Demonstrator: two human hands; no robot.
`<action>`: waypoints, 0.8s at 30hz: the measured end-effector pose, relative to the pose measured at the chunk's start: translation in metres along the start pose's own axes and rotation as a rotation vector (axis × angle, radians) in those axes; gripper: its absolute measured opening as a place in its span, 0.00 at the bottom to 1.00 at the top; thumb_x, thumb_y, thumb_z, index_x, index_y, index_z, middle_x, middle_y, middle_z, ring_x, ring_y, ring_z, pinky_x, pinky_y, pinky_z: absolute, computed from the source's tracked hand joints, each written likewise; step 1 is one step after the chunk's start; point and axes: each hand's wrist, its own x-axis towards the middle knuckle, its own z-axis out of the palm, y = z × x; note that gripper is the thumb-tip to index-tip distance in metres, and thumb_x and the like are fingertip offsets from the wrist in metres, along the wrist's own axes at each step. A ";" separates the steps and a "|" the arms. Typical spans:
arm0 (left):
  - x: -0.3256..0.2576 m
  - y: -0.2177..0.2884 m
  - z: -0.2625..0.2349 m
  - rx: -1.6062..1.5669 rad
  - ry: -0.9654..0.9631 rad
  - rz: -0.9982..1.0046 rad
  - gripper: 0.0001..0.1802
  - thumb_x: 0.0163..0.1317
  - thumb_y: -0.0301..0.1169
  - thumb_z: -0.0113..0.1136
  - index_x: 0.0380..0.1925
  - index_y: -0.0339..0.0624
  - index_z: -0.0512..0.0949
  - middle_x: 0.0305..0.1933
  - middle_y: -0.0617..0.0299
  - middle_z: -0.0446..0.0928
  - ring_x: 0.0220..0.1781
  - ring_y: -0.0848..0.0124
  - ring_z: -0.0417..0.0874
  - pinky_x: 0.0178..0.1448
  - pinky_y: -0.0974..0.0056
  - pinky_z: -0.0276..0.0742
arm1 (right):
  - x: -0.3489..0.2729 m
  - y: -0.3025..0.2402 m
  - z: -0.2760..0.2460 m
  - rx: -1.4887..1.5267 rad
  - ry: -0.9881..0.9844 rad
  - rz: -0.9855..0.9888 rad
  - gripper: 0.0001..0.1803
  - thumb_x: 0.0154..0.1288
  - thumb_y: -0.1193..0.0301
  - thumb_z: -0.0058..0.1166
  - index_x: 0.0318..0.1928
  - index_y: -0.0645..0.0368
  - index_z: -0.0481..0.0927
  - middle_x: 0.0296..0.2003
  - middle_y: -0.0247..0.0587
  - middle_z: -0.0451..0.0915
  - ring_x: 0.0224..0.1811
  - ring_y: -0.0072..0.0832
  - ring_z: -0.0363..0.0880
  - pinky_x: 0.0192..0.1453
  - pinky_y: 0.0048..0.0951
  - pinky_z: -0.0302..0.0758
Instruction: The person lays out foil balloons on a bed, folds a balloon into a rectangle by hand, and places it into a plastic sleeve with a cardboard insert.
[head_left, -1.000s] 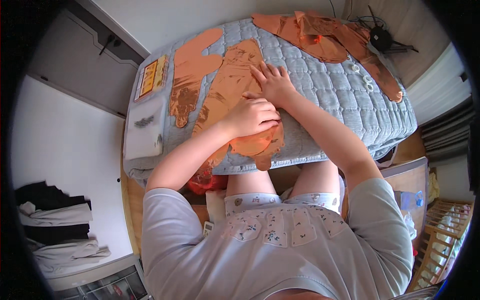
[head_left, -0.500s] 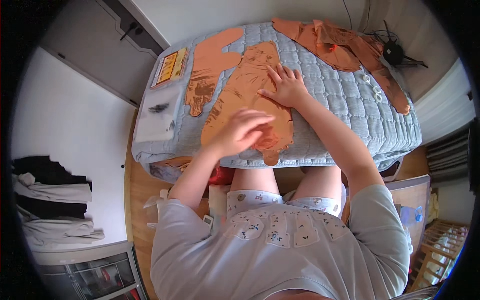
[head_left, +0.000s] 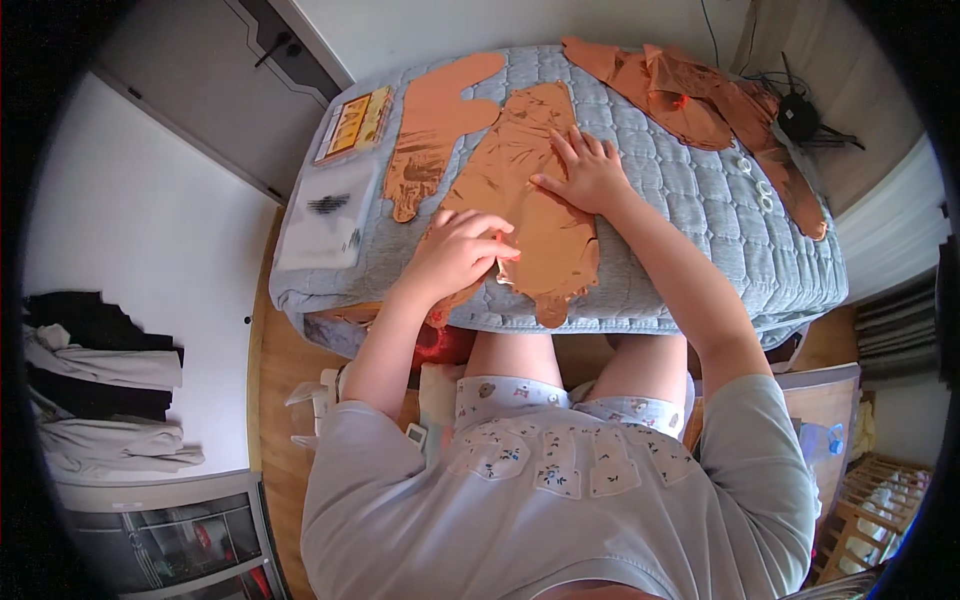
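A flat, copper-coloured foil balloon (head_left: 555, 225) with a creased, shiny surface lies in front of me on the bed. My right hand (head_left: 590, 178) rests palm down on its right side, fingers spread. At the balloon's left part, my left hand (head_left: 458, 252) has thumb and fingers closed around a small red-orange piece (head_left: 507, 247), whose exact form is mostly hidden. The foil beside that hand is bent and partly covered by it. A second flat foil balloon (head_left: 440, 110) lies to the left, beyond my left hand.
More crumpled foil balloons (head_left: 690, 95) lie at the far right, near white rings (head_left: 764, 195) and a black device with antennas (head_left: 798, 118). On the left are a yellow-and-red package (head_left: 353, 125) and a clear plastic packet (head_left: 325, 225). All rest on the grey quilted bed (head_left: 700, 270).
My left hand has moved slightly left and closed on the red-orange piece, which lay on the foil before. The foil's left part has shifted. My right hand stays pressed in place.
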 end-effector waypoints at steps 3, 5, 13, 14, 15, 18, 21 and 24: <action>0.010 0.001 -0.002 -0.026 0.097 0.028 0.14 0.60 0.24 0.64 0.40 0.59 0.90 0.54 0.71 0.82 0.54 0.68 0.83 0.62 0.58 0.72 | -0.001 -0.004 -0.003 -0.008 -0.024 0.007 0.57 0.65 0.22 0.32 0.81 0.48 0.53 0.79 0.52 0.56 0.82 0.44 0.52 0.81 0.57 0.46; 0.022 0.005 0.001 -0.089 0.134 0.022 0.14 0.58 0.23 0.64 0.39 0.58 0.90 0.54 0.71 0.82 0.51 0.67 0.84 0.59 0.58 0.76 | -0.001 -0.002 -0.002 0.008 -0.018 0.011 0.56 0.66 0.22 0.31 0.81 0.48 0.53 0.79 0.52 0.55 0.82 0.45 0.51 0.81 0.57 0.46; 0.054 0.027 0.024 -0.343 -0.037 0.102 0.19 0.65 0.25 0.62 0.56 0.52 0.83 0.64 0.62 0.78 0.54 0.59 0.85 0.58 0.57 0.82 | 0.001 -0.001 -0.002 0.016 -0.037 0.006 0.50 0.72 0.28 0.30 0.82 0.48 0.51 0.80 0.51 0.54 0.82 0.46 0.50 0.82 0.59 0.44; 0.054 0.027 0.026 -0.414 -0.058 0.064 0.23 0.66 0.26 0.63 0.61 0.53 0.80 0.66 0.61 0.76 0.55 0.58 0.84 0.59 0.57 0.81 | 0.001 -0.001 -0.001 0.024 -0.038 0.007 0.49 0.73 0.29 0.30 0.82 0.47 0.51 0.80 0.51 0.54 0.82 0.46 0.50 0.82 0.59 0.45; 0.053 0.026 0.026 -0.414 -0.059 0.067 0.23 0.66 0.26 0.63 0.61 0.53 0.80 0.66 0.61 0.76 0.55 0.58 0.84 0.59 0.57 0.81 | 0.001 0.000 -0.001 0.031 -0.039 0.008 0.48 0.74 0.30 0.30 0.82 0.47 0.51 0.80 0.51 0.54 0.82 0.46 0.50 0.82 0.59 0.45; 0.046 0.023 0.021 -0.415 -0.076 0.005 0.31 0.65 0.29 0.66 0.69 0.53 0.73 0.68 0.57 0.73 0.60 0.58 0.82 0.64 0.57 0.79 | 0.000 0.003 0.002 0.023 -0.012 0.000 0.48 0.73 0.30 0.31 0.82 0.48 0.52 0.80 0.51 0.54 0.82 0.46 0.51 0.81 0.59 0.46; 0.038 0.019 0.020 -0.345 0.001 0.033 0.34 0.61 0.33 0.72 0.68 0.51 0.73 0.67 0.55 0.73 0.65 0.57 0.78 0.68 0.56 0.77 | 0.000 0.000 0.000 0.030 -0.005 -0.010 0.48 0.73 0.30 0.31 0.81 0.48 0.53 0.80 0.52 0.55 0.82 0.45 0.52 0.81 0.59 0.47; 0.035 0.016 0.017 -0.333 -0.023 -0.208 0.35 0.57 0.37 0.75 0.66 0.53 0.74 0.63 0.55 0.76 0.67 0.58 0.76 0.77 0.49 0.67 | 0.000 0.000 0.000 0.024 -0.003 -0.001 0.49 0.72 0.29 0.32 0.81 0.48 0.54 0.79 0.52 0.55 0.81 0.45 0.53 0.81 0.59 0.47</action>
